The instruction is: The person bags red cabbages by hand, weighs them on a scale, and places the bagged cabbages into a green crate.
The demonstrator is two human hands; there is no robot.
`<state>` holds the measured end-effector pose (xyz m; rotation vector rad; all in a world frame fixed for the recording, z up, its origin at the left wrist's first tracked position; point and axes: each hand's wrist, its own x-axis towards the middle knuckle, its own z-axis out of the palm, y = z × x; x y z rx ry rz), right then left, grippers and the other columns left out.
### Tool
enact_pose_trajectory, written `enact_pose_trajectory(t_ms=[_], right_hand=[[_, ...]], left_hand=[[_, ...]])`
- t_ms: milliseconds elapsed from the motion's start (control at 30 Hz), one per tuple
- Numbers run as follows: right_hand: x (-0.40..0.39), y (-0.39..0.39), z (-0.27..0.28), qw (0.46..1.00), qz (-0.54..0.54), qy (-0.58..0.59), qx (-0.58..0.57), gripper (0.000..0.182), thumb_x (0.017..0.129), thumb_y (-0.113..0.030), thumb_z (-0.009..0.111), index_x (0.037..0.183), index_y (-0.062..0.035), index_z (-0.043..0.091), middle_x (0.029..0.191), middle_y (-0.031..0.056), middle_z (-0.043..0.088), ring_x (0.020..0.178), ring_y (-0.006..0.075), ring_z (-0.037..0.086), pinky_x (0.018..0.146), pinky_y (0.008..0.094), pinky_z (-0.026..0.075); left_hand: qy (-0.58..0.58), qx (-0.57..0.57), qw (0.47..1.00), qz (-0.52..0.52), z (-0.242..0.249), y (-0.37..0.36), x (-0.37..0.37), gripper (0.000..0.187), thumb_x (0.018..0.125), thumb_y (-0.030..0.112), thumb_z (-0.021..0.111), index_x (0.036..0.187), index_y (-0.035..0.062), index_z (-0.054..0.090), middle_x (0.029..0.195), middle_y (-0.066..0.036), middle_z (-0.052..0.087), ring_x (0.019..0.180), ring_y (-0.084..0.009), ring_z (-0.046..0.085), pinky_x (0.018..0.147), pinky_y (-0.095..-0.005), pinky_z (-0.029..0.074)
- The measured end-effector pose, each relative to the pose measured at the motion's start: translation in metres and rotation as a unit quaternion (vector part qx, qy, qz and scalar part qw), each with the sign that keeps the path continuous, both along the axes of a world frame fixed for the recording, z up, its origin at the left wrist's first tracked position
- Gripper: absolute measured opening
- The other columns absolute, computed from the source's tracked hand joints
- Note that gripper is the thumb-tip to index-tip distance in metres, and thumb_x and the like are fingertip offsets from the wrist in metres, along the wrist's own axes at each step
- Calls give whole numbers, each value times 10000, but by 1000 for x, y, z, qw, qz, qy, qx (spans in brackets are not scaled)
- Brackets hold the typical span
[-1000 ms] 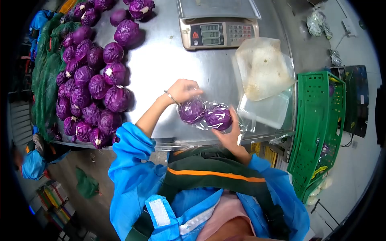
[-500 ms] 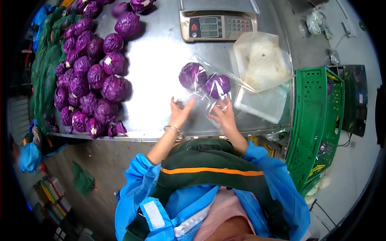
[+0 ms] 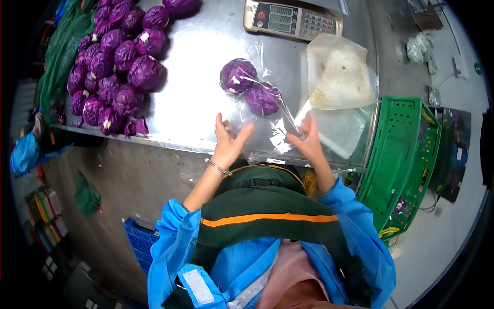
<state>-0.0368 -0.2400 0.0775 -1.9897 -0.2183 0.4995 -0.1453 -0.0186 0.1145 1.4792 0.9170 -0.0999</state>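
Two purple cabbages, an upper left one (image 3: 238,76) and a lower right one (image 3: 262,99), lie inside a clear plastic bag (image 3: 280,135) on the metal table (image 3: 193,98). My left hand (image 3: 229,141) is at the bag's lower left side, thumb and fingers apart, with a metal bracelet on the wrist. On the bag's lower right side is my right hand (image 3: 309,140), its thumb and fingers spread at the plastic's edge. Neither hand is closed on anything.
Many loose purple cabbages (image 3: 126,55) are piled at the left beside green netting (image 3: 64,62). A scale (image 3: 293,19) stands at the back. Stained translucent sheets (image 3: 340,72) lie at the right, with green crates (image 3: 393,154) beyond the table edge. A blue crate (image 3: 140,243) is on the floor.
The bag's lower part is more spread out below the cabbages. My right hand has moved right, away from the cabbages, and my hands are farther apart. The whole view has shifted.
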Motion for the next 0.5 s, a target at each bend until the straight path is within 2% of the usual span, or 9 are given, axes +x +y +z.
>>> enact_pose_trajectory(t_ms=[33, 67, 100, 133, 167, 233, 267, 367, 500], right_hand=[[4, 4, -4, 988, -15, 128, 81, 560, 772, -206, 678, 1213, 41, 438, 1024, 168, 592, 857, 196, 605, 732, 292, 471], [9, 2, -3, 990, -9, 139, 23, 475, 794, -219, 654, 1154, 38, 483, 934, 151, 604, 776, 180, 606, 681, 283, 471], [13, 2, 6, 988, -1, 151, -34, 400, 816, -232, 630, 1095, 36, 527, 843, 135, 617, 695, 163, 606, 630, 274, 471], [17, 4, 12, 984, 6, 158, -86, 343, 838, -244, 607, 1036, 34, 572, 753, 119, 630, 614, 146, 607, 578, 265, 471], [17, 0, 16, 990, -39, 131, -12, 289, 873, -250, 547, 877, 31, 618, 581, 82, 579, 435, 133, 531, 474, 276, 434], [34, -26, 9, 980, -17, 199, 12, 225, 860, -194, 548, 889, 20, 613, 641, 85, 588, 489, 125, 540, 497, 267, 430], [32, -40, 4, 971, -9, 238, 17, 195, 853, -165, 549, 896, 15, 610, 671, 86, 592, 516, 121, 544, 509, 263, 428], [13, -35, 33, 989, -36, -131, -57, 119, 806, -72, 570, 900, -9, 608, 780, 100, 599, 658, 165, 569, 594, 286, 434], [-15, 19, 72, 853, 409, -295, 129, 165, 740, -49, 633, 901, -51, 600, 821, 72, 588, 794, 251, 550, 760, 353, 407]], left_hand=[[9, 105, 994, -38, -2, -8, -1, 1143, 695, 404, 742, 1379, -35, -62, 1336, -248, 215, 1111, -303, 452, 661, -323, 516], [23, 208, 975, -74, -6, -18, -4, 1152, 688, 404, 745, 1377, -40, -65, 1351, -258, 193, 1140, -318, 436, 668, -333, 516], [-22, 381, 921, -72, -19, -30, -11, 988, 725, 331, 725, 1365, -71, 89, 1228, -276, 417, 1008, -288, 557, 642, -349, 518], [14, 272, 960, -63, -22, -32, -18, 880, 743, 288, 707, 1332, -82, 169, 1113, -249, 487, 906, -260, 582, 620, -340, 517], [46, 160, 985, -51, -23, -28, -27, 774, 761, 246, 690, 1299, -92, 249, 999, -223, 556, 805, -232, 607, 599, -331, 517], [38, 33, 998, 27, -16, -34, -37, 377, 825, 109, 607, 1112, -106, 490, 632, -97, 625, 493, -141, 585, 517, -273, 506], [38, -12, 998, 45, -11, -39, -40, 362, 832, 111, 605, 1106, -99, 498, 649, -94, 626, 510, -137, 587, 514, -262, 502], [26, -122, 984, 125, 12, -53, -38, 280, 845, 133, 611, 1029, -72, 564, 704, -80, 628, 564, -122, 593, 534, -232, 510], [51, -170, 973, 150, -5, -65, -47, 229, 851, 185, 613, 891, -39, 641, 781, -64, 643, 651, -116, 606, 588, -228, 523]])
